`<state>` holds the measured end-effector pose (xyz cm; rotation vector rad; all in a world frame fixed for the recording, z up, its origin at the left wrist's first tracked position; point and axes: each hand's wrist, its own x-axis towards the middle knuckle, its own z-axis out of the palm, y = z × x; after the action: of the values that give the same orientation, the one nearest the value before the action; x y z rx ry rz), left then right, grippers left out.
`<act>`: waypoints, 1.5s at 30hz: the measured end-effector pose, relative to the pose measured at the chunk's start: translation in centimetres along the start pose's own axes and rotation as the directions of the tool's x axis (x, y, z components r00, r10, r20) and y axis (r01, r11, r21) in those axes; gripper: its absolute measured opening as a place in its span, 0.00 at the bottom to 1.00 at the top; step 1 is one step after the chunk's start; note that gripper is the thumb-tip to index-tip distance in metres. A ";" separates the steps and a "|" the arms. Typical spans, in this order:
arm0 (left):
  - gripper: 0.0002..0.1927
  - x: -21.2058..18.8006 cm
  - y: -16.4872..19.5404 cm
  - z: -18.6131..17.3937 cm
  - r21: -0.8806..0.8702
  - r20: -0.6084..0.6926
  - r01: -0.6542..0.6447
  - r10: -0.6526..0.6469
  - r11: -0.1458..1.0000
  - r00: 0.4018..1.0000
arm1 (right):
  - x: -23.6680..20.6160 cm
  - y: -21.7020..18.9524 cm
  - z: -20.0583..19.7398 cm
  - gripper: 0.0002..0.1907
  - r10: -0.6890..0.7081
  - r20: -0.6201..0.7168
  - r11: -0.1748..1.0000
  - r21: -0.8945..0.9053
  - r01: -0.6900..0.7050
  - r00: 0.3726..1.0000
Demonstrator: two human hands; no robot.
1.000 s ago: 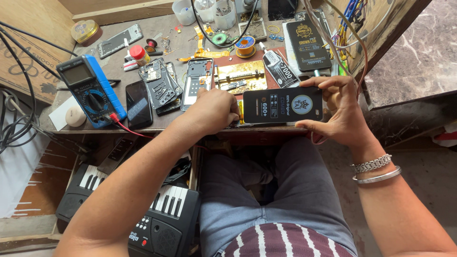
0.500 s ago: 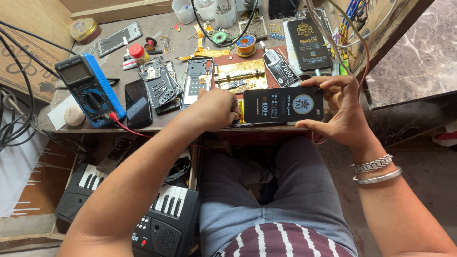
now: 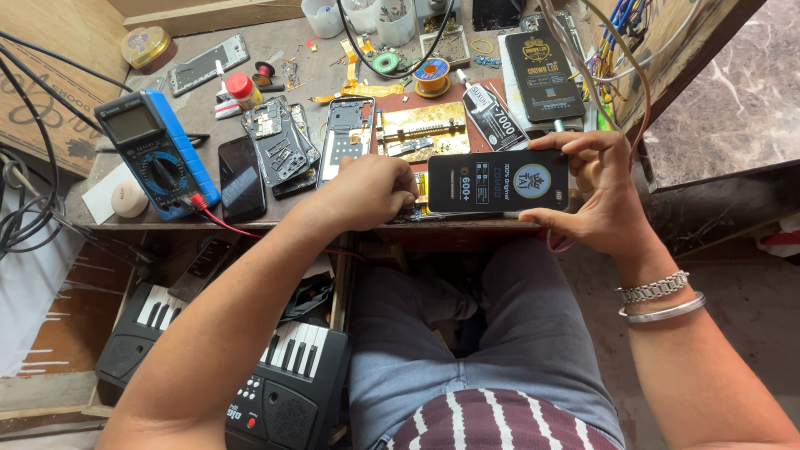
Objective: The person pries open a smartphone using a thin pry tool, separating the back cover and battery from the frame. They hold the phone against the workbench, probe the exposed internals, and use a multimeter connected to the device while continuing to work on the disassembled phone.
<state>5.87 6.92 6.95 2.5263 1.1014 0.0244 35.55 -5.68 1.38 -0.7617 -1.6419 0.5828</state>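
- Head view: the right hand (image 3: 604, 196) grasps a black screen panel (image 3: 497, 181) by its right end, thumb below and fingers over the top edge, holding it flat at the front edge of the bench (image 3: 275, 46), above the lap.
- The left hand (image 3: 371, 190) is curled closed at the panel's left end; whether it pinches the panel's edge or something small beneath it I cannot tell.
- Judged from how things lie: the panel is out of its packaging and not yet fitted to any phone body. The opened phone (image 3: 347, 133) lies on the bench with its insides bare, just beyond the left hand, so the fitting seems yet to be done. The gold board (image 3: 423, 131) sits beside it, apart from the panel.
- Counts on the bench: one blue multimeter (image 3: 154, 154) with a red lead (image 3: 225, 221) running off the edge; one dark phone (image 3: 242, 177) lying face up; one stripped phone frame (image 3: 279, 142) next to it; one grey back cover (image 3: 208, 65) further off; one black box (image 3: 544, 77) at the far right; one solder spool (image 3: 432, 73); one red-capped bottle (image 3: 243, 90); three white cups (image 3: 360, 14) along the far edge.
- Below the bench: two toy keyboards (image 3: 283, 379).
- Two bracelets (image 3: 658, 297) on the right wrist.
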 end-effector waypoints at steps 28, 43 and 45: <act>0.08 -3.6 1.7 1.7 0.117 -0.398 -0.226 0.254 0.967 0.881 | -0.1 0.1 0.3 0.42 0.048 0.000 0.997 0.059 -0.048 0.999; 0.05 -3.4 -0.3 3.0 0.075 -0.479 -0.245 0.250 0.967 0.841 | -0.6 0.6 0.2 0.44 0.049 -0.031 0.996 0.077 -0.047 0.998; 0.05 -3.4 -0.4 3.2 0.105 -0.479 -0.230 0.252 0.968 0.841 | -0.6 0.6 0.2 0.43 0.055 -0.029 0.994 0.092 -0.052 0.998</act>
<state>3.83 3.68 4.28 2.7607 0.9419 0.7575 35.51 -5.76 0.55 -0.7463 -1.5593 0.6756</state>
